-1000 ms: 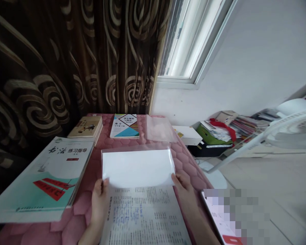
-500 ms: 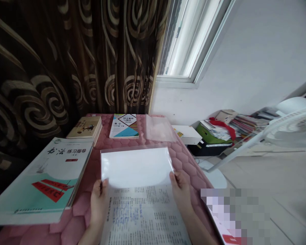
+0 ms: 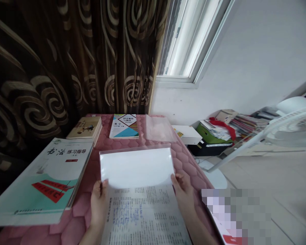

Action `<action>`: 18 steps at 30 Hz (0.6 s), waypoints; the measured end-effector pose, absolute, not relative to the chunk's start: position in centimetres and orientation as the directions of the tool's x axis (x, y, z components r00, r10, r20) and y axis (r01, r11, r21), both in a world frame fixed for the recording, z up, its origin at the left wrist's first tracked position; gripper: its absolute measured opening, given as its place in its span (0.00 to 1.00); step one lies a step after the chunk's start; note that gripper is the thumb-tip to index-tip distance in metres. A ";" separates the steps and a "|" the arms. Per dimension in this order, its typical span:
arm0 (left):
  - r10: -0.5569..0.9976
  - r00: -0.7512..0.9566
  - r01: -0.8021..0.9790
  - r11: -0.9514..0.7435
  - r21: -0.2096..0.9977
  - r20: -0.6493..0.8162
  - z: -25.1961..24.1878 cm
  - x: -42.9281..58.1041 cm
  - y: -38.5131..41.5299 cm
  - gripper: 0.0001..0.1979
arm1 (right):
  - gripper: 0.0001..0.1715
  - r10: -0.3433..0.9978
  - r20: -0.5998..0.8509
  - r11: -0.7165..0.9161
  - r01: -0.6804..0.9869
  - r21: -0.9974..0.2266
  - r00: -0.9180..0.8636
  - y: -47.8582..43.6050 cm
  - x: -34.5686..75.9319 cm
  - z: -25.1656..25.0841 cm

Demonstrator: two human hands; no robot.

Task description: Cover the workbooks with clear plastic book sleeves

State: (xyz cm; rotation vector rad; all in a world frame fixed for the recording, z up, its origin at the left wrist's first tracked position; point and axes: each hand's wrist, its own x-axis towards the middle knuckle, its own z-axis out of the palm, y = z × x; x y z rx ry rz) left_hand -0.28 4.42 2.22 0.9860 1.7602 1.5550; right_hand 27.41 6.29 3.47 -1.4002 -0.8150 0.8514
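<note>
Paper (image 3: pixel 142 211) held level-ish over the near middle of the pink tablecloth (image 3: pixel 76 229), a clear plastic cover (image 3: pixel 135 148) showing past its far edge; whether it rests on the cloth or hangs just above, cannot tell; against half a second ago, far right corner a touch higher and farther right, far left corner slightly lower and left, so the far edge now slopes up rightward; right hand (image 3: pixel 183 187) a little farther right, left hand (image 3: pixel 99 192) about unmoved; books and fan (image 3: pixel 250 143) as before; left thumb and curled fingers clamped on the left edge, right thumb and fingers clamped on the right edge, level with each other; bare cloth beyond the far edge, up to the small book (image 3: pixel 124 126) and the loose plastic sheet (image 3: pixel 160 128); on the left, only a narrow strip of cloth between left hand and the big book (image 3: pixel 43 180), with the brown book (image 3: pixel 84 127) behind; on the right, the table's edge runs close past the right forearm, floor (image 3: pixel 283 183) beyond; paper's long axis, as far as seen, points away from the body; blank white end far, print and blue handwriting near, near end cut off by the frame.
</note>
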 end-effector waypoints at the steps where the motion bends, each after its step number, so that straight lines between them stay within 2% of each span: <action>1: 0.832 -0.553 0.143 0.049 0.989 0.038 2.3 -0.3 4.4 0.22 | 0.22 0.885 -0.028 -0.024 -0.013 -1.000 0.465 6.0 27.8 3.6; 8: 0.829 -0.558 0.140 0.074 0.987 0.017 2.9 -0.1 4.3 0.21 | 0.23 0.893 -0.042 -0.045 -0.003 -0.999 0.449 5.0 28.2 4.5; 14: 0.826 -0.563 0.171 0.100 0.980 0.014 3.5 0.1 4.3 0.21 | 0.25 0.909 -0.118 -0.120 -0.019 -0.993 0.400 5.3 27.5 5.8; 18: 0.814 -0.581 0.143 0.093 0.985 0.008 3.8 0.3 4.2 0.21 | 0.25 0.928 -0.033 -0.064 0.072 -0.995 0.370 6.7 27.9 5.3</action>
